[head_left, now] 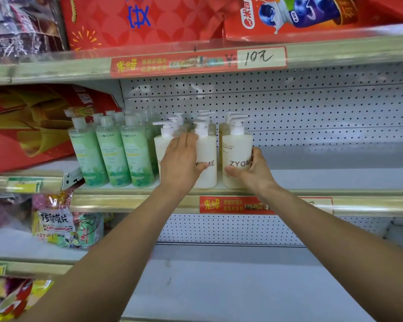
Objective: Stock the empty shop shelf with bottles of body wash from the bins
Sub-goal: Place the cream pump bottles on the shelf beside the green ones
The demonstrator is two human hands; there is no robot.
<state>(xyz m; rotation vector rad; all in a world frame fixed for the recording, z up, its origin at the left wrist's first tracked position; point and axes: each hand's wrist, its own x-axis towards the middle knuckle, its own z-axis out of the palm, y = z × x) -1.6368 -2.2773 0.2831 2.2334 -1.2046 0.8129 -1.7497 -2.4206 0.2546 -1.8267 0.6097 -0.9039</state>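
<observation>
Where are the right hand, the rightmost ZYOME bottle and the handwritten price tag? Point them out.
right hand (pixel 254 169), head view, on the back of the hand.
rightmost ZYOME bottle (pixel 236 147), head view, on its cream body.
handwritten price tag (pixel 261 57), head view, on its white panel.

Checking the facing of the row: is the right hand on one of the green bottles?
No, the right hand grips the rightmost cream ZYOME bottle; the green bottles stand untouched further left.

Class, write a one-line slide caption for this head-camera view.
Both hands set cream-white ZYOME pump bottles beside green bottles on the shelf.
</observation>
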